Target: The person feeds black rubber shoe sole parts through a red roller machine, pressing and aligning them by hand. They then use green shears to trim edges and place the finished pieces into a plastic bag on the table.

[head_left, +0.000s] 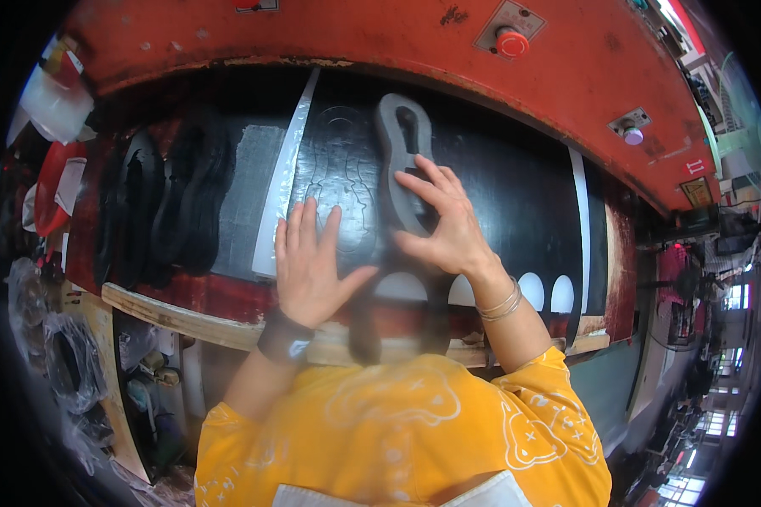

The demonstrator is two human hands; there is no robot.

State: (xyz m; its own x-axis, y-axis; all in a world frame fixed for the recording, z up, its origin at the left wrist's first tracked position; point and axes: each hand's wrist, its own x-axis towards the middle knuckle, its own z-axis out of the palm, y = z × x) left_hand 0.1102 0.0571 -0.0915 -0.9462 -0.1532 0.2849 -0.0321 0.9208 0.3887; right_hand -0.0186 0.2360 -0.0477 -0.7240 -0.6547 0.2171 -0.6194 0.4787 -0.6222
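- The left hand [307,275] was held palm down with the fingers spread and the thumb stretched out; nothing was gripped by it, and whether the surface was pressed cannot be told.
- The right hand [452,224] was splayed with the fingers slightly bent, and the grey loop-shaped piece [388,144] was reached along its right and near parts by fingertips and thumb; whether it was firmly gripped cannot be told.
- The grey loop-shaped piece was laid lengthwise, its far end pointed toward the machine, on a black sheet [507,144].
- To the left of that piece, a sole-like outline [338,186] was marked on the black surface, just beyond the left fingertips.
- The marked area was bordered on the left by a white strip [287,177], beside which a grey textured sheet [249,194] was placed.
- Farther left, dark loop-shaped pieces [139,186] were grouped.
- Pale rounded patches [562,294] were seen near the front edge, above a wooden rail [186,319].
- The work surface was bounded at the far side by a red machine panel [380,38], on which a red button [511,42] was mounted.
- A dark wristband [286,338] was worn on the left wrist, and bracelets [503,304] on the right.
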